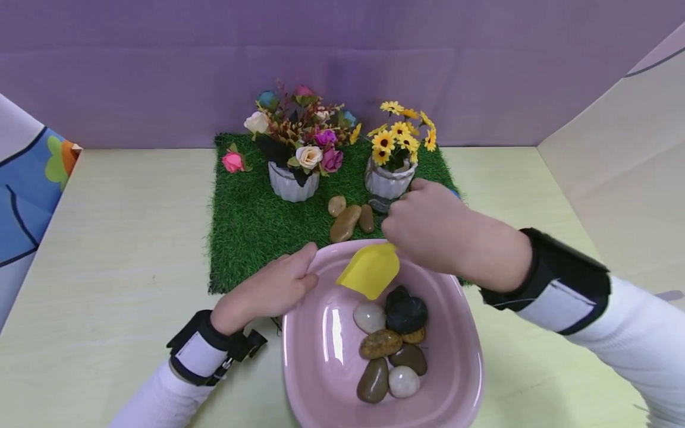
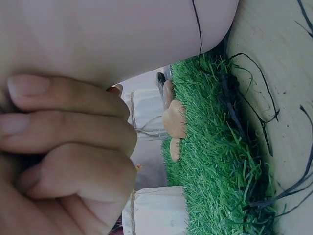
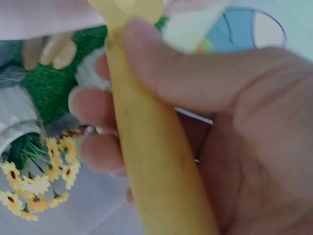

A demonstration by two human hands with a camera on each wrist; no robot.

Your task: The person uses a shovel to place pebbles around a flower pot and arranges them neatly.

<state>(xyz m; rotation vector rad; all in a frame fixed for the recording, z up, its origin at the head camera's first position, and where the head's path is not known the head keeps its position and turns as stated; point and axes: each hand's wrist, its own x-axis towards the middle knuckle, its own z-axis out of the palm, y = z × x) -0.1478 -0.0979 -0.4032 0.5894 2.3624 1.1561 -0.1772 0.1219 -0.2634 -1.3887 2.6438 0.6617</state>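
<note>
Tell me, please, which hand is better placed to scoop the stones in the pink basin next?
Probably the right hand: it grips the yellow scoop, whose blade is over the basin, near the stones. The left hand holds the basin's rim, so it seems better for steadying.

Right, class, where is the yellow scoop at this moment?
In the head view, the right hand holds the yellow scoop over the far part of the pink basin, near the stones lying in it.

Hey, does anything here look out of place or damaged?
A pink flower lies at the far-left corner of the grass mat, outside both flowerpots. Black threads straggle from the mat's edge, which looks frayed.
</note>
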